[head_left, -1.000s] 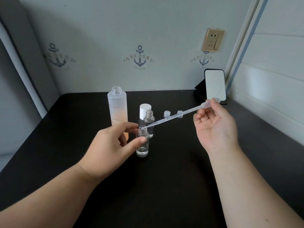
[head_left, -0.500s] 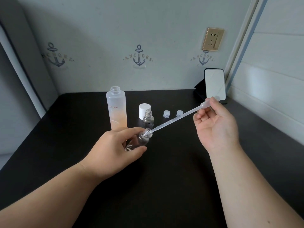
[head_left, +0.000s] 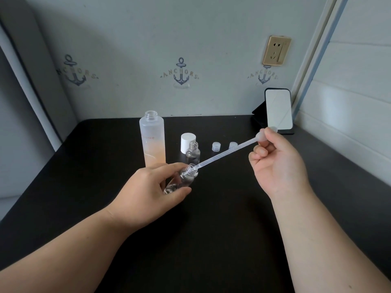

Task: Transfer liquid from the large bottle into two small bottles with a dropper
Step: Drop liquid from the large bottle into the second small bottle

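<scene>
Left hand [head_left: 146, 187]: gripping tilted vial [head_left: 182, 180] off the table [head_left: 211, 240]; tipping further is risking a spill.
Right hand [head_left: 277, 163]: pinching dropper [head_left: 228, 153] bulb; tip is sitting at the mouth, a slip dribbling outside.
Behind: bottle [head_left: 152, 142], vial 2 [head_left: 193, 154] standing uncapped.

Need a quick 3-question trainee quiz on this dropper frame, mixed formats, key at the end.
1. True or false: the small bottle gripped by the left hand stands upright on the table.
2. Where is the tip of the dropper? A) in the large bottle B) at the held small bottle's mouth C) lying on the table
3. Fill in: the right hand pinches the dropper's ____.

Key
1. False: it is tilted, mouth toward the dropper.
2. B
3. bulb
</scene>
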A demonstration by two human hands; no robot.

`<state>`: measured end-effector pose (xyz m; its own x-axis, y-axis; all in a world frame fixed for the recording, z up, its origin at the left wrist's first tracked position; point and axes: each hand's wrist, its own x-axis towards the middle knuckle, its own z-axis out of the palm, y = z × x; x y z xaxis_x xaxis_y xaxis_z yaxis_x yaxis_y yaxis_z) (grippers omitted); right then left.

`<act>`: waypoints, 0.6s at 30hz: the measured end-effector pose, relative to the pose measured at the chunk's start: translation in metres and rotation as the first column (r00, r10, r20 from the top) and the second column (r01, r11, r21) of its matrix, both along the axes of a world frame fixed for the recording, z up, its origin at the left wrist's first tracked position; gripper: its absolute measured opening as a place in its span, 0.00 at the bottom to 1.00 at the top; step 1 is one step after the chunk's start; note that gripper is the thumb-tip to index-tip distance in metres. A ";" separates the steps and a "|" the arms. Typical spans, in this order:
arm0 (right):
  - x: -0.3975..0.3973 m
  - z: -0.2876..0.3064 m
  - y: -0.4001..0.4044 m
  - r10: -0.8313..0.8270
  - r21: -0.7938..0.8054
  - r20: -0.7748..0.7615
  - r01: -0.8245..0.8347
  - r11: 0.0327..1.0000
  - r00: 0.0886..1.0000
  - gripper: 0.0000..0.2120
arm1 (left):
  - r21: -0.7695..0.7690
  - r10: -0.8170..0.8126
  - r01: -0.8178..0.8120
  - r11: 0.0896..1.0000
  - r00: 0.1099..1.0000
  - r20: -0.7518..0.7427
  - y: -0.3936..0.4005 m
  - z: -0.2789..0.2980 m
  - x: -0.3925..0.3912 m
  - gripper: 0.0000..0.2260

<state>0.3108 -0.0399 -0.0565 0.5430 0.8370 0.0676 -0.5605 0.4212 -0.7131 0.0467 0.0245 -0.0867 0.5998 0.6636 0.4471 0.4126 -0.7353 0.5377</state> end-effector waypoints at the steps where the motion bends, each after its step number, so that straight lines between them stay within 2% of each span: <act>1: 0.000 0.000 0.000 -0.004 0.001 0.000 0.004 1.000 1.000 0.13 | -0.004 0.001 -0.001 1.000 1.000 0.000 0.000 0.000 0.000 0.22; 9: 0.003 -0.001 -0.001 0.000 0.051 0.067 -0.003 0.999 0.998 0.12 | -0.003 -0.013 0.013 1.000 1.000 -0.007 0.000 0.000 0.000 0.22; 13: 0.003 -0.002 -0.001 -0.012 0.085 0.086 0.004 0.996 0.996 0.06 | -0.008 -0.011 0.011 1.000 1.000 -0.018 -0.001 0.001 0.000 0.21; 18: 0.003 -0.001 -0.001 -0.032 0.100 -0.009 0.033 0.994 0.999 0.05 | -0.031 0.004 -0.005 0.999 1.000 -0.013 0.001 0.001 0.000 0.21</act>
